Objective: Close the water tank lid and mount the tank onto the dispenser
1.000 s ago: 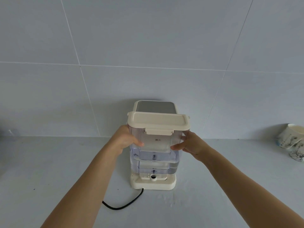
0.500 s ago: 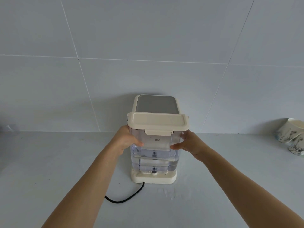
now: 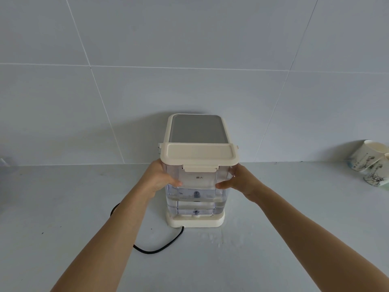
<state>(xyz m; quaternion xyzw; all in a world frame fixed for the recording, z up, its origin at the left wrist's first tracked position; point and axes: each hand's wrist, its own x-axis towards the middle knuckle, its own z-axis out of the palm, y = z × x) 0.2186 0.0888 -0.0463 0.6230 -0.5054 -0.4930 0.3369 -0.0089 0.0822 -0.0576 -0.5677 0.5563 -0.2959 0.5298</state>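
There is one view only, from a wide-angle camera worn on the person's head. It looks forward and down over the counter (image 3: 63, 207) toward the tiled wall (image 3: 189, 60) along the counter's far edge. Both forearms reach away from the lens, so it sits close, within arm's reach of the dispenser (image 3: 197, 131) near that far edge. Wide-angle bending slants the tile seams outward. The far right corner region with the cups (image 3: 366, 161) falls at the frame's edge.
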